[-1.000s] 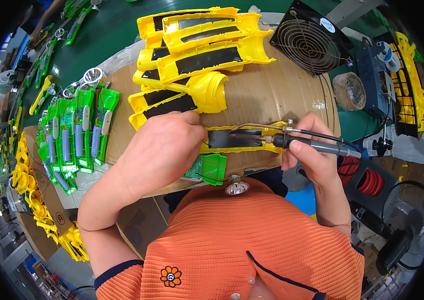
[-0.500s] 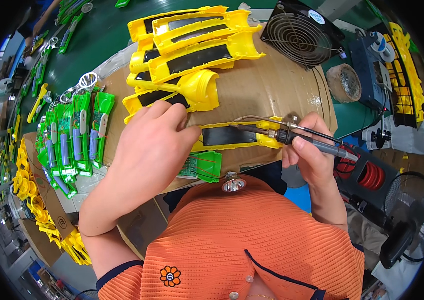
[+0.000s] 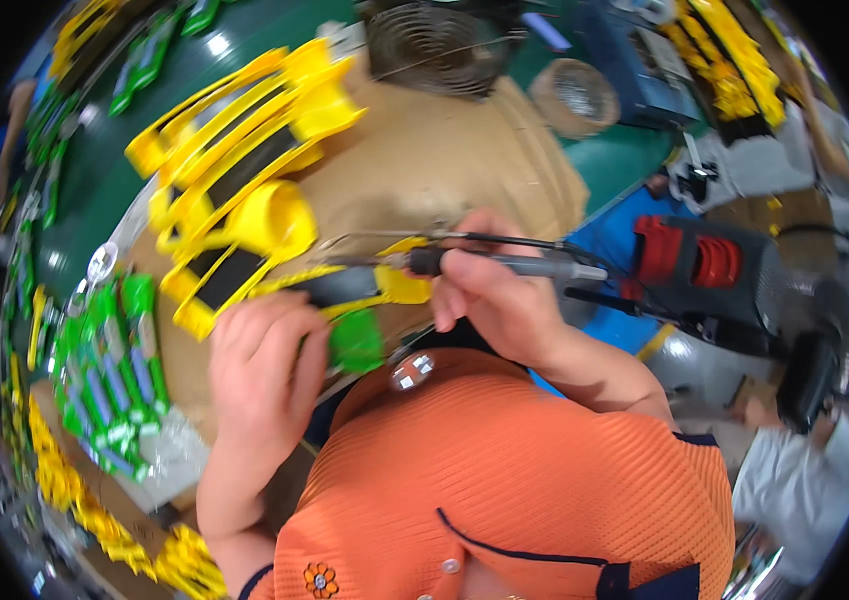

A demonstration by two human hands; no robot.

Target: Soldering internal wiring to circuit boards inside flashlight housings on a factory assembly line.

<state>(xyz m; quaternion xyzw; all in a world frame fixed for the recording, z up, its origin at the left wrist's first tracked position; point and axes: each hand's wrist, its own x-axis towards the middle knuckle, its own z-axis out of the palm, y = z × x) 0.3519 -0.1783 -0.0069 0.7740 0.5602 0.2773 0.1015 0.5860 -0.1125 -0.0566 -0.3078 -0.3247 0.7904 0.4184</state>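
My right hand (image 3: 500, 290) grips the dark handle of a soldering iron (image 3: 570, 268), which has a thin curved metal tube beside it. Its tip points left over a yellow plastic housing half (image 3: 405, 285) with a black inner strip. My left hand (image 3: 270, 350) is at the left end of this housing, fingers bent downward; its fingertips and anything between them are hidden. Just right of that hand lies a green casing piece (image 3: 357, 340), partly covered by it. A small round lamp reflector (image 3: 413, 370) rests at the near table edge, against my orange shirt.
Yellow housing halves (image 3: 245, 160) are stacked on the cardboard (image 3: 445, 150). To the left lie several green casings with batteries (image 3: 110, 370). A black fan (image 3: 435, 45), a round pot (image 3: 575, 97) and a blue-grey box (image 3: 635, 70) stand at the back. A red-and-black case (image 3: 710, 260) is at right.
The view has turned, so the scene sits further left and tilted. My left hand has come down toward the near end of the housing and the green casing. The right hand keeps the soldering iron.
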